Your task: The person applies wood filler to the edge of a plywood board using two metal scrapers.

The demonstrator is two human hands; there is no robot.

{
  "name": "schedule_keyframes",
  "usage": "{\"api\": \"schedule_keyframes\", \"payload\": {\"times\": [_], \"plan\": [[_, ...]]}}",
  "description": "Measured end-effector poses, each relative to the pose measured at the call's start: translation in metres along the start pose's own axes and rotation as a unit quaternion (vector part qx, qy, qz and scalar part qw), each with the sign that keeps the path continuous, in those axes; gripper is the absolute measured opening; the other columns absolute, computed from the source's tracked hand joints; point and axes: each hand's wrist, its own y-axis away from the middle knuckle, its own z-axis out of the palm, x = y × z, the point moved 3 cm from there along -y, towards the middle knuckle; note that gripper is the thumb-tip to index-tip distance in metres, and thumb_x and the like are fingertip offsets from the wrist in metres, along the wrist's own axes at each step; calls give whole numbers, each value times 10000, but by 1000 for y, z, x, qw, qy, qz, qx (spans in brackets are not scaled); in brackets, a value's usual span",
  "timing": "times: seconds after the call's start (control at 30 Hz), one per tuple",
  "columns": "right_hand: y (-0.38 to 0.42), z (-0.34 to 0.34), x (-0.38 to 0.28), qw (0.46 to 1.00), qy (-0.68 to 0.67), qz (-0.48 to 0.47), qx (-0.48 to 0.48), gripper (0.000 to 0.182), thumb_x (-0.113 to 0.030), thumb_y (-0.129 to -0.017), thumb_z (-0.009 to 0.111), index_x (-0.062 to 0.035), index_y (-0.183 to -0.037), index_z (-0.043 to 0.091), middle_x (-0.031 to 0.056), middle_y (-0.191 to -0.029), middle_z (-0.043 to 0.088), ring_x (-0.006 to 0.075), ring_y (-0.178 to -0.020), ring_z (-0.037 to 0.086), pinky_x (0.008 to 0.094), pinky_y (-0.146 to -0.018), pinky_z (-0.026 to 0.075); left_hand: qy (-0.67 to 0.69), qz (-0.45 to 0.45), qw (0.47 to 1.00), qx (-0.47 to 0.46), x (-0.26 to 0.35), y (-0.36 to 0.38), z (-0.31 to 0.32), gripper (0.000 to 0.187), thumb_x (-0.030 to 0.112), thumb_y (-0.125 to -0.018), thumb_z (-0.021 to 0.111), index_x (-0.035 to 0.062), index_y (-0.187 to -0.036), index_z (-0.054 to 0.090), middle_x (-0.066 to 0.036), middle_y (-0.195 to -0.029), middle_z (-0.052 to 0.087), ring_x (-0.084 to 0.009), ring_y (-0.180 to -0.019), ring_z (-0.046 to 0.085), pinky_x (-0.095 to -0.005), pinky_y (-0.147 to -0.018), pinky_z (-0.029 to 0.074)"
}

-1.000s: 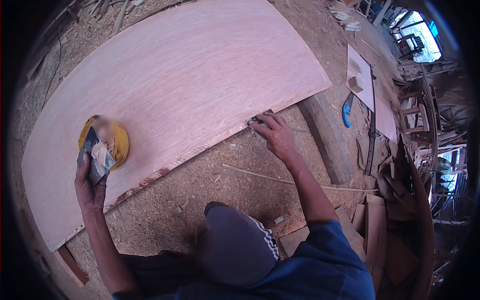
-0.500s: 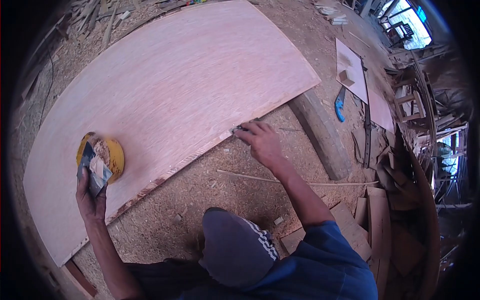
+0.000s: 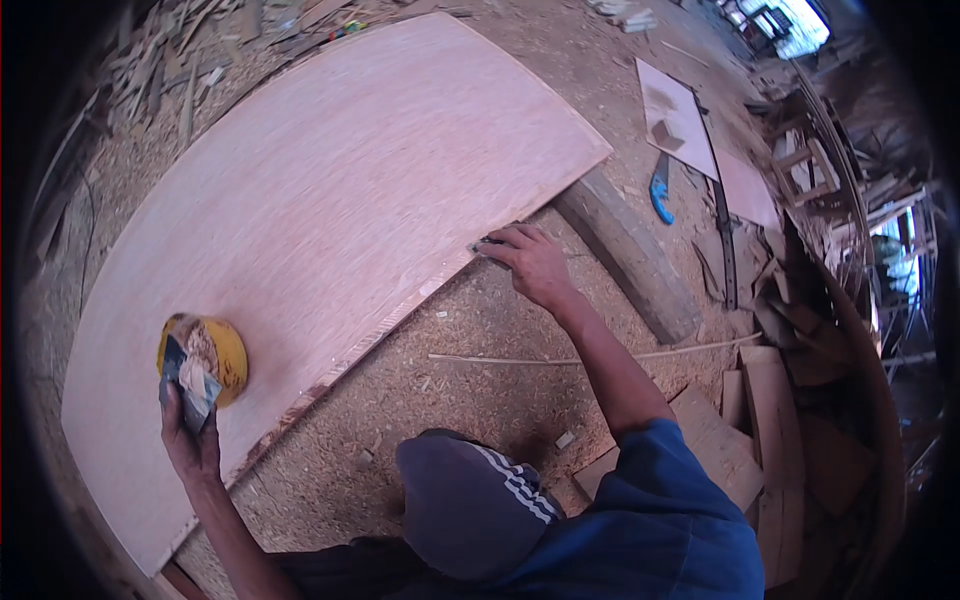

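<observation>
Left hand [image 3: 193,450]: fingers closed on dark plate [image 3: 195,408] of paste [image 3: 200,380], near tub [image 3: 231,358] on board [image 3: 350,200]; tilting could spill paste. Right hand [image 3: 537,264]: fingers curled over small scraper [image 3: 482,244] at board edge; uneven pressure could cause slipping.

Panel [image 3: 340,200]: matt wood, finely grained as I see it from here
Tub [image 3: 234,355]: I read it as plastic, smeared and dull
Paste [image 3: 203,346]: matt, lumpy
Beam [image 3: 630,260]: rough wood
Saw handle [image 3: 660,203]: smooth plastic, I'd say
Cap [image 3: 455,510]: matt cloth
Shirt [image 3: 670,520]: matt cloth
Ground [image 3: 480,320]: coarse wood shavings
</observation>
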Motion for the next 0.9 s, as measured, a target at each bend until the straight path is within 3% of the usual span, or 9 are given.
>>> {"api": "schedule_keyframes", "payload": {"times": [0.13,0.2,0.23,0.27,0.33,0.43,0.53,0.73,0.9], "plan": [[23,-7,-20,985,-57,41,-156,443,0,-910,594,-236,-1253,744,19,-1217,730,248,-1114,678,382,-973,554,-4,8,1000,8,1,-8,-20,373,232,-1060,608,29,-1372,584,-96,-1340,668,-199,-1189,671,-376,-993,574],[56,25,-22,941,-301,100,-120,426,23,-930,575,-178,-1274,725,30,-1201,736,216,-1091,688,370,-949,565,3,17,1000,15,-1,-9,-18,359,229,-1062,603,27,-1358,597,-99,-1333,674,-201,-1171,681,-368,-981,582],[68,31,-27,897,-415,121,-97,418,34,-939,566,-148,-1285,716,35,-1193,738,200,-1080,694,364,-937,570,3,11,1000,12,-2,-10,-20,354,229,-1062,604,27,-1353,603,-100,-1327,678,-201,-1167,684,-364,-971,588],[82,39,-28,825,-515,215,-91,409,37,-951,565,-125,-1302,698,45,-1198,734,190,-1082,693,361,-922,579,4,5,1000,9,-3,-11,-24,349,229,-1061,605,27,-1347,608,-101,-1321,682,-202,-1162,686,-360,-961,595],[103,48,-41,619,-684,378,-75,396,43,-973,562,-80,-1336,663,64,-1207,725,171,-1088,691,355,-893,597,1,1,1000,9,-5,-14,-28,345,226,-1055,616,22,-1334,619,-104,-1301,693,-202,-1148,694,-351,-923,615],[119,79,-44,501,-736,452,56,461,13,-994,567,-86,-1444,563,65,-1228,686,179,-1043,686,369,-862,604,15,-6,1000,20,-6,-13,-29,345,217,-1052,622,19,-1334,619,-108,-1302,693,-200,-1143,696,-346,-915,619],[115,99,-39,432,-764,457,145,445,2,-999,574,-81,-1435,558,70,-1247,688,192,-1063,703,413,-875,635,7,0,999,44,-6,-8,-18,347,215,-1049,625,8,-1328,620,-116,-1294,695,-207,-1107,710,-339,-896,634],[80,128,-46,348,-787,456,226,430,-10,-1008,572,-101,-1428,550,25,-1220,673,146,-1014,676,386,-862,594,5,3,1000,18,-6,3,1,358,219,-1051,620,-11,-1325,616,-125,-1286,696,-214,-1089,717,-335,-870,651],[57,143,-63,298,-790,442,303,402,-6,-1016,553,-99,-1407,542,34,-1214,668,158,-1098,658,420,-939,584,-9,7,1000,8,-3,14,28,375,220,-1060,601,-25,-1344,599,-147,-1303,681,-228,-1118,707,-344,-896,648]]}}
